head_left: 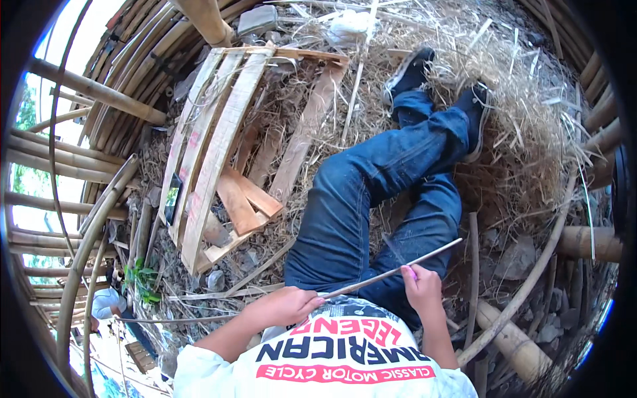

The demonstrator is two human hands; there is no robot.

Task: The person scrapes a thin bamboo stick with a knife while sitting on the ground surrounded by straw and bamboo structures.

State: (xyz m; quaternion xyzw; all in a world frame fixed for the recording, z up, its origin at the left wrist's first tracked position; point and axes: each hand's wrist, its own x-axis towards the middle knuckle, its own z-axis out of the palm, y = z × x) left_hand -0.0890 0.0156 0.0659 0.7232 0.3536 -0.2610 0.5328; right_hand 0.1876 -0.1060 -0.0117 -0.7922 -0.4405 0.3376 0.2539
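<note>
A long, thin bamboo strip point(434, 253) lies across my lap, slanting up to the right. Its thinner tail passes over my left forearm toward the far left. My left hand point(296, 304) is closed round the strip near its middle, fingers pressed together. Close to the strip's right end, my right hand point(423, 287) is closed on what looks like a knife point(396, 253); a bit of pink handle shows at the thumb. Its thin grey blade is blurred and points up-left, by the strip. Whether the blade touches the strip I cannot tell.
Left of my outstretched legs point(345, 205) lies a slatted wooden crate point(219, 146) with a dark phone-like object point(174, 192) on it. Straw and shavings point(524, 146) cover the ground. Bamboo poles point(99, 93) stand around; a thick piece point(514, 341) lies right. Another person point(106, 303) is at far left.
</note>
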